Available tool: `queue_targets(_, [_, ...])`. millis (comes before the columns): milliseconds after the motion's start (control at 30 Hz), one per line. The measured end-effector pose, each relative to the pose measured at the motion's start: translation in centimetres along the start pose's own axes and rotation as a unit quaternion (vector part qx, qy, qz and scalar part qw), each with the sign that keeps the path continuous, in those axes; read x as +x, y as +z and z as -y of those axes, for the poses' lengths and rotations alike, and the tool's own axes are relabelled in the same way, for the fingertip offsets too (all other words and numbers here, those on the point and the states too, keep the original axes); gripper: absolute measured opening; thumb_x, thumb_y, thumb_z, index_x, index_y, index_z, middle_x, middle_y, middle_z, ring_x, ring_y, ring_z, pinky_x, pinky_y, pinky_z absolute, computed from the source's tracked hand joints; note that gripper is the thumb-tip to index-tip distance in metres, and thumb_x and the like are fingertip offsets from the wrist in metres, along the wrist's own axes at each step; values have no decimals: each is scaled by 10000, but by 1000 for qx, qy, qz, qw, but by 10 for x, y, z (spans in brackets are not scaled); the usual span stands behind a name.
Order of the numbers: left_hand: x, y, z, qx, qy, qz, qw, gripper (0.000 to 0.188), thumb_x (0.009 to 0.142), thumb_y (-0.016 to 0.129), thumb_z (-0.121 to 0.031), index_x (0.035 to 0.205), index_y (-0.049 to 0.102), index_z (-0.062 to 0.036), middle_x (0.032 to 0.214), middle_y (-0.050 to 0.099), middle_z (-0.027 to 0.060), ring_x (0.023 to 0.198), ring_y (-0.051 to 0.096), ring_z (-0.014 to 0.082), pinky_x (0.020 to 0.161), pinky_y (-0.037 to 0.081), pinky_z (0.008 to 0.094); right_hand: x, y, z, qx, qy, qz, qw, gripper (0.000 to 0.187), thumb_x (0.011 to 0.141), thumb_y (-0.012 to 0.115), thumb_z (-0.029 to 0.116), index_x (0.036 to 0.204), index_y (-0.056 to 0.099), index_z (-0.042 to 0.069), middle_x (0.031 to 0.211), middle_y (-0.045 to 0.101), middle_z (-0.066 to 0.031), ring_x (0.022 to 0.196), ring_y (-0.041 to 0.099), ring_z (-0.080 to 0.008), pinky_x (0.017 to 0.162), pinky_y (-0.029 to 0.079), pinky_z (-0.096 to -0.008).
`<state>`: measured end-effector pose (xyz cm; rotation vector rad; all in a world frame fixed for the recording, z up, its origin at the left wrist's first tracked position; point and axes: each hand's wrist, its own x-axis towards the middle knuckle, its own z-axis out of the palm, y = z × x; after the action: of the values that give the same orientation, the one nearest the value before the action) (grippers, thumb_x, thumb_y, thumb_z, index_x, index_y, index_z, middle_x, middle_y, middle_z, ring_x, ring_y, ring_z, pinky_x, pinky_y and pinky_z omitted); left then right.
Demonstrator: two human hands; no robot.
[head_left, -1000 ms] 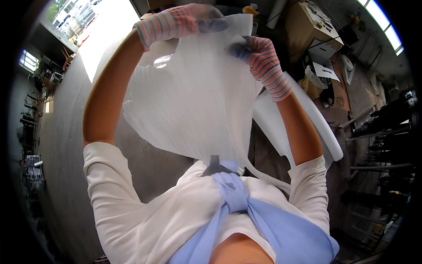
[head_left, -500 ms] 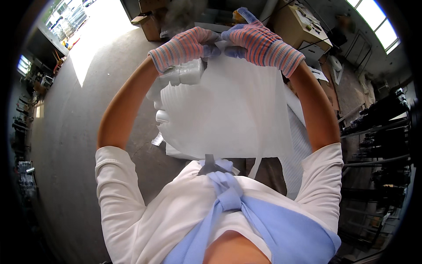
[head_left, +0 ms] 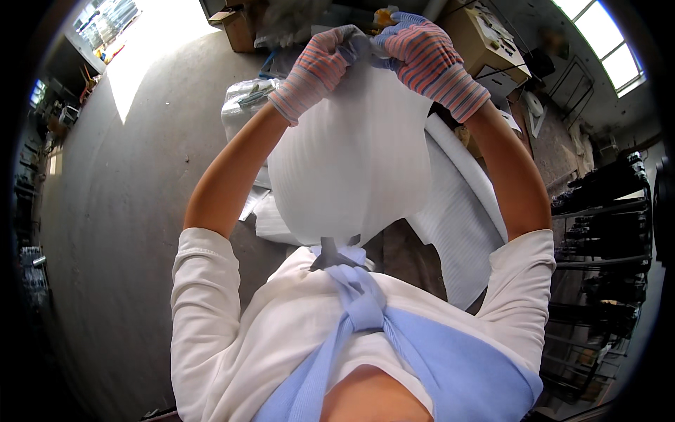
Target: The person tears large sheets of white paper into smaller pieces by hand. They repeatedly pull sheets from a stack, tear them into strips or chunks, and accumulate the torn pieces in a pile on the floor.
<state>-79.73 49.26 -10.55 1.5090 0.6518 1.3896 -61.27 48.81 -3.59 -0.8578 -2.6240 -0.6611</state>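
A thin white foam sheet hangs in front of me, its top edge gathered between my hands. My left hand, in an orange and grey-blue striped glove, is closed on the sheet's upper left part. Close beside it, my right hand, in a matching glove, pinches the upper right part, its fingertips partly hidden. Behind the sheet, to the left, lies a bundle wrapped in clear plastic. A ribbed pale foam sheet with a rolled edge spreads below my right forearm.
Cardboard boxes stand at the far left of the work spot. A tan box or cabinet with small items on top is at the far right. Black racks line the right side. Grey floor stretches to the left.
Both hands have lifted the sheet farther up, and the left hand has moved right. The sheet now hangs narrower and more bunched, showing more of the plastic-wrapped bundle and the ribbed foam.
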Motion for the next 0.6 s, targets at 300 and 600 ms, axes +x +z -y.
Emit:
queue_targets(300, [8, -207, -28, 282, -43, -265, 921, 240, 776, 492, -181, 954, 568, -40, 845, 586, 42, 714, 558, 125, 618, 463, 227, -199, 86, 66, 104, -53, 212, 970, 183, 649, 514, 126, 816, 588, 139, 1029, 558, -16, 1062, 449, -237, 981, 247, -364])
queue_targets(600, [-93, -432, -170, 520, -30, -482, 704, 291, 761, 530, -251, 949, 580, -34, 872, 578, 43, 753, 520, 115, 680, 422, 237, -637, 62, 87, 49, 253, 853, 453, 190, 673, 515, 193, 819, 631, 155, 887, 610, -55, 867, 564, -218, 923, 275, -407])
